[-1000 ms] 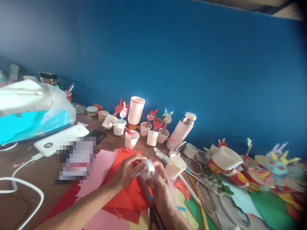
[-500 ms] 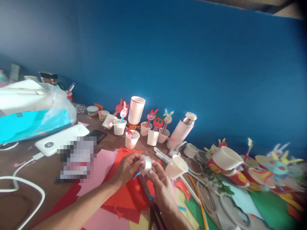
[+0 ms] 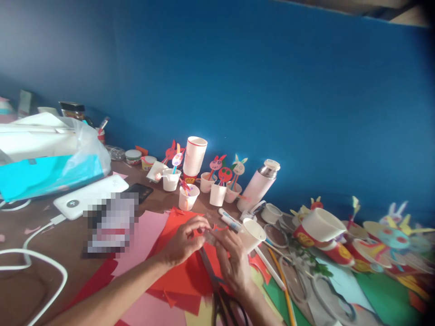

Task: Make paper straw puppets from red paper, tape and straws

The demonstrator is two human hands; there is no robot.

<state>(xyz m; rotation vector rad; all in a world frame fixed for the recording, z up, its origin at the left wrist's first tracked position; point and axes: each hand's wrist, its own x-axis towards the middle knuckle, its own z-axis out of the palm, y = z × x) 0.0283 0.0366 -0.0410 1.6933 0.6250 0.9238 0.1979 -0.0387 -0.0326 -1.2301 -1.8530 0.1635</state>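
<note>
Over the red paper (image 3: 180, 276), both my hands meet at a small roll of clear tape (image 3: 210, 237), mostly covered by the fingers. My left hand (image 3: 188, 240) grips it from the left, with thumb and fingertips closed. From the right my right hand (image 3: 233, 258) bends over it, its fingertips pressed against the roll. Scissors (image 3: 224, 301) with dark handles lie beneath my right hand, blades on the red paper. A white paper cup (image 3: 252, 235) stands just beyond that hand.
Small cups with paper animal faces, a tall stack of paper cups (image 3: 195, 156) and a pink thermos (image 3: 256, 188) line the blue wall. Left are a white power bank (image 3: 91, 197) with cable and a plastic bag (image 3: 91, 149). More cups (image 3: 322, 225), pencils and coloured paper crowd the right.
My right hand has turned over the tape roll, knuckles up, and now hides most of it. My left fingers have closed in nearer to the right ones. The roll showed plainly before.
</note>
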